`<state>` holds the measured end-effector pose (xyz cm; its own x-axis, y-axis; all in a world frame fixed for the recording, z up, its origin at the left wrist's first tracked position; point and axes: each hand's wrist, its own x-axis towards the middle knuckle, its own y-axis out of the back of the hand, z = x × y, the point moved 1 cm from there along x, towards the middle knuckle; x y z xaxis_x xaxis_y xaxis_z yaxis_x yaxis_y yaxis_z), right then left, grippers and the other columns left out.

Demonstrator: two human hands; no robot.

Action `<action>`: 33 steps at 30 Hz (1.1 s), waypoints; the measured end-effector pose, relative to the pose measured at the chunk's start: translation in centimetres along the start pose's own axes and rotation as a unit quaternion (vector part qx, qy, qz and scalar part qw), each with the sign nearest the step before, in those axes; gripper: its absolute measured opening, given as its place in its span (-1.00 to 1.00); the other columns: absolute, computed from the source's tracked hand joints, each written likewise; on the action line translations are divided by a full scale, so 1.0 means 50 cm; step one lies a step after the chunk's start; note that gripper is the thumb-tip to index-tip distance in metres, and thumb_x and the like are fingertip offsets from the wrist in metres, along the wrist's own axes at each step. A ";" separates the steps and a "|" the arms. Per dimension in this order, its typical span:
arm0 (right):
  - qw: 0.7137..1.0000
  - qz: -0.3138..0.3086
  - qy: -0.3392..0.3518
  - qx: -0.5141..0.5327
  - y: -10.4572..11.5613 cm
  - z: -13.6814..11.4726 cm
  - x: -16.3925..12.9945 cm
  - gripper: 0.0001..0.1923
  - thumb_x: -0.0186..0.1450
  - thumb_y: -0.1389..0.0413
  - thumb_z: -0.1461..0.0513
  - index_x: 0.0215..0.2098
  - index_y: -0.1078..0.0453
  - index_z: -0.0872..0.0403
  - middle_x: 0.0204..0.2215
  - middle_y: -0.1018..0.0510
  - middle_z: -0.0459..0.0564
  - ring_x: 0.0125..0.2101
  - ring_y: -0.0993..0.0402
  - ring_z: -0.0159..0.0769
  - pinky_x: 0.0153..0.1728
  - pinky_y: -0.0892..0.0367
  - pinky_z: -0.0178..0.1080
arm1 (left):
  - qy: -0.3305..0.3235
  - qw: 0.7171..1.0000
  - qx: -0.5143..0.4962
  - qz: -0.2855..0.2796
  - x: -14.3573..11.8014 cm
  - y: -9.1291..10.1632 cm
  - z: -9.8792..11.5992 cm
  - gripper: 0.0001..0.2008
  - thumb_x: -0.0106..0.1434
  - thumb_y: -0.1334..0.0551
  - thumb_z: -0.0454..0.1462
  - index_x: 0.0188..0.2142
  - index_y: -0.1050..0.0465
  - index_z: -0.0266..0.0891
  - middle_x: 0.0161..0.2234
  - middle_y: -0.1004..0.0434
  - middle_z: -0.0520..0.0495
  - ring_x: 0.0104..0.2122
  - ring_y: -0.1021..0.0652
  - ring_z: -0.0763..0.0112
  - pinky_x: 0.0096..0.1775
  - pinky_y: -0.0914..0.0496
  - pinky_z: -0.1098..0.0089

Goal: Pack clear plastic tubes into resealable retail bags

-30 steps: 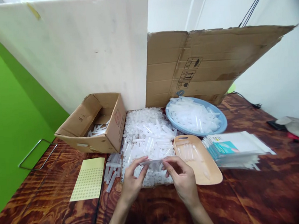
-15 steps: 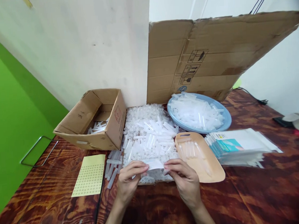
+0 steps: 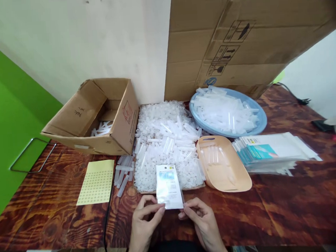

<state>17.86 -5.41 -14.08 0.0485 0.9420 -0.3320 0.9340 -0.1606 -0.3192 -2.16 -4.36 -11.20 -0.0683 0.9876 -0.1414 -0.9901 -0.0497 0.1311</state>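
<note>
A flat white packet (image 3: 169, 187) with a blue picture and small print faces me at the near edge of the parts tray. My left hand (image 3: 147, 219) pinches its lower left corner between thumb and fingers. On the other side, my right hand (image 3: 201, 217) pinches the lower right corner. Behind the packet lies a shallow tray of small clear plastic pieces (image 3: 163, 141), with longer translucent tubes on top. Just right of it, a tan tray (image 3: 240, 178) holds several clear tubes.
A cardboard box (image 3: 127, 121) with white pieces stands left, near a yellow sticker sheet (image 3: 95, 183) and loose tubes (image 3: 122, 175). A blue basin (image 3: 261, 121) heaped with tubes sits behind a stack of packaging bags (image 3: 276, 149). Large cardboard (image 3: 207, 35) leans at the back. A black cable (image 3: 107, 222) crosses the table.
The packet has tipped from nearly edge-on to upright, so its printed side now shows. Both hands have come lower, toward the table's near edge. The camera view has tilted further down.
</note>
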 end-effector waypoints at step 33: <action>0.979 0.074 -0.025 -0.190 -0.033 -0.012 0.006 -0.62 0.24 -0.28 -0.04 -0.45 -0.42 0.09 -0.57 -0.58 -0.04 -0.57 -0.58 -0.19 -0.44 -0.44 -0.26 | 0.234 0.962 -0.123 0.063 -0.031 -0.036 -0.026 -0.61 0.18 -0.36 0.04 -0.40 -0.53 -0.29 -0.49 -0.66 -0.14 -0.46 -0.65 0.24 -0.32 -0.48 0.40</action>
<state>16.55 -4.69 -13.09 0.1854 0.8998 -0.3951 0.9826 -0.1647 0.0858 -0.44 -5.99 -12.51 -0.1801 0.7988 -0.5740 -0.9654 -0.2555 -0.0525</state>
